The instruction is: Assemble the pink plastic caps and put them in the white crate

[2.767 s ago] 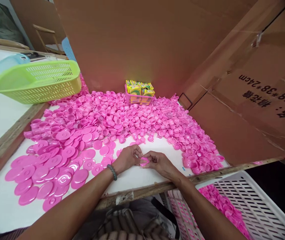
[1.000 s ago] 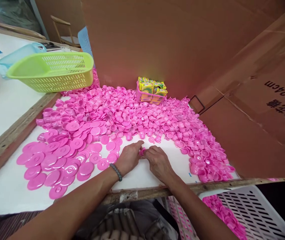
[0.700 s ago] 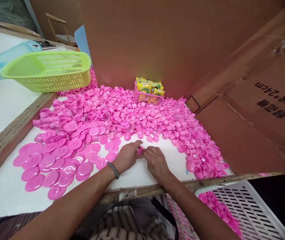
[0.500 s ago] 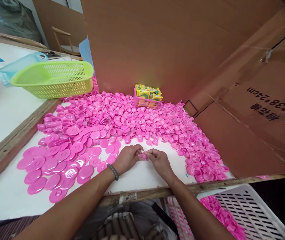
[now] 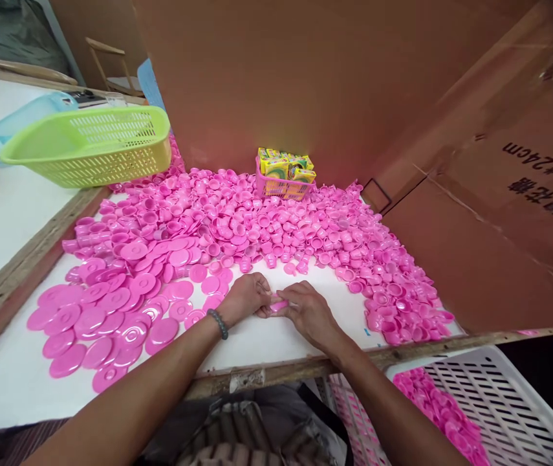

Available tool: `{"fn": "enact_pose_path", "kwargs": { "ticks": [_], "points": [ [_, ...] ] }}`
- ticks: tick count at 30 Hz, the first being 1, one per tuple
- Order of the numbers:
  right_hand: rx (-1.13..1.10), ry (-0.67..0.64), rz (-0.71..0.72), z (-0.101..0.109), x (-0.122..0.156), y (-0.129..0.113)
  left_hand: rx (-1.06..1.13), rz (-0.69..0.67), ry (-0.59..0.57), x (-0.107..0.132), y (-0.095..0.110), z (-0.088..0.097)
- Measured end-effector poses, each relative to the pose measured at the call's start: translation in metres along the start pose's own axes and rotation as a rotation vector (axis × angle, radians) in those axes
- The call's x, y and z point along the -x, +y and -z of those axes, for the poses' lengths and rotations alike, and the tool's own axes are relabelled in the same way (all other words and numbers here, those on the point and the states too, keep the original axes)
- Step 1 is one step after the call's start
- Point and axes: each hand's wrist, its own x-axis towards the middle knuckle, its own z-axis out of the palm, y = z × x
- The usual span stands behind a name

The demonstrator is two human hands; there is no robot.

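Note:
My left hand point(image 5: 244, 299) and my right hand point(image 5: 308, 312) meet at the near middle of the white table point(image 5: 276, 336), fingers pinched together on a small pink plastic piece point(image 5: 279, 304) between them. A grey bead bracelet point(image 5: 218, 323) is on my left wrist. Behind the hands lies a big heap of small pink toy cups point(image 5: 276, 226). To the left, pink saucers and plates point(image 5: 111, 310) are spread flat.
A green basket point(image 5: 86, 145) and a blue tub point(image 5: 19, 120) stand at the far left. A small pink basket of yellow boxes point(image 5: 283, 175) sits by the cardboard wall point(image 5: 305, 77). A white crate point(image 5: 475, 408) with pink pieces is below the table's right edge.
Both hands stay together, working the pink piece; it shows flatter between the fingertips now. The head view shifted slightly.

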Motion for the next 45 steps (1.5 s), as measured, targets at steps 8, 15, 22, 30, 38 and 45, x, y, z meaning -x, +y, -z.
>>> {"fn": "enact_pose_path", "kwargs": {
  "ticks": [8,15,22,30,38,45],
  "points": [
    [0.034,-0.027,-0.009,0.004,-0.007,-0.001,-0.041,0.0,-0.005,-0.005,-0.008,0.001],
    [0.126,0.109,-0.224,-0.006,0.012,-0.016,-0.034,-0.148,-0.054,-0.003,-0.013,0.002],
    [-0.056,-0.103,-0.046,0.011,0.007,-0.002,-0.02,-0.154,-0.131,-0.007,-0.015,0.003],
    [0.138,-0.142,-0.057,0.011,0.003,-0.009,0.053,-0.013,-0.052,-0.006,-0.014,0.0],
    [-0.01,-0.012,-0.153,0.001,0.013,-0.007,0.02,-0.082,-0.026,-0.003,-0.01,-0.003],
    [-0.436,-0.112,-0.274,0.004,0.017,0.003,-0.002,-0.171,-0.109,0.0,-0.008,0.0]
  ]
}}
